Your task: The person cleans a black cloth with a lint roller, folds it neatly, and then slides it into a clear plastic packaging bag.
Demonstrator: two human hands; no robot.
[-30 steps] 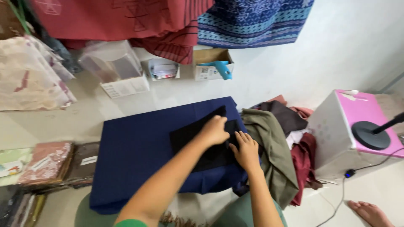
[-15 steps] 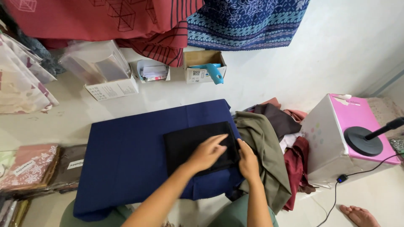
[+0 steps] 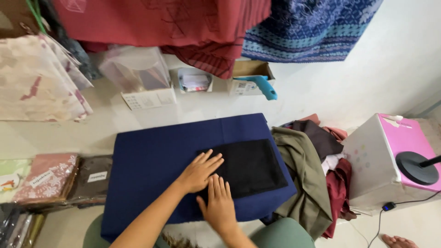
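Note:
A folded black cloth (image 3: 250,166) lies flat on a navy blue padded board (image 3: 151,160). My left hand (image 3: 200,172) rests palm down with fingers spread on the cloth's left edge. My right hand (image 3: 219,204) lies flat just below it, at the cloth's lower left corner, partly on the navy surface. Neither hand grips anything.
A heap of olive, brown and maroon garments (image 3: 312,170) lies right of the board. Beyond it stands a white and pink box (image 3: 390,156) with a black round stand base. Packaged fabrics (image 3: 46,179) lie at left. Small boxes (image 3: 250,76) and hanging cloths sit at the back.
My hands have slid from the cloth's right side to its left edge, and the black cloth now lies flatter as a neat rectangle. The view has shifted.

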